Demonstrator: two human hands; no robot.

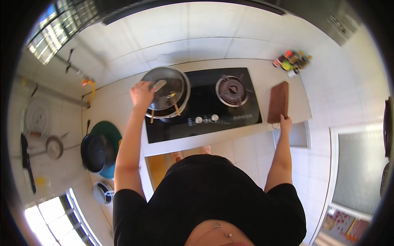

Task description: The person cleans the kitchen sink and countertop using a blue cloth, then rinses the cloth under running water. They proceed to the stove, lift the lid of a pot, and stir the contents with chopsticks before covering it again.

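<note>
My left hand (142,93) grips the handle area of a round glass lid (169,100), its fingers bent at the near end of a pale handle. The lid lies over a wide metal pan (186,103) on the left burner, slightly off its centre. A thin wooden piece (177,109) shows at the pan's front rim, with a second wooden tip left of it. What the pan holds is unclear through the glass. In my right hand (286,123) is a reddish-brown wooden cutting board (278,103), held by its lower end and tilted over the counter's right end.
The black glass gas hob (203,92) has a bare right burner (233,89) and two knobs at its front. Several bottles (292,63) stand in the back right corner. At left are a dark wok (97,153) and a small pot (102,193). A yellow gas hose (92,92) runs along the wall.
</note>
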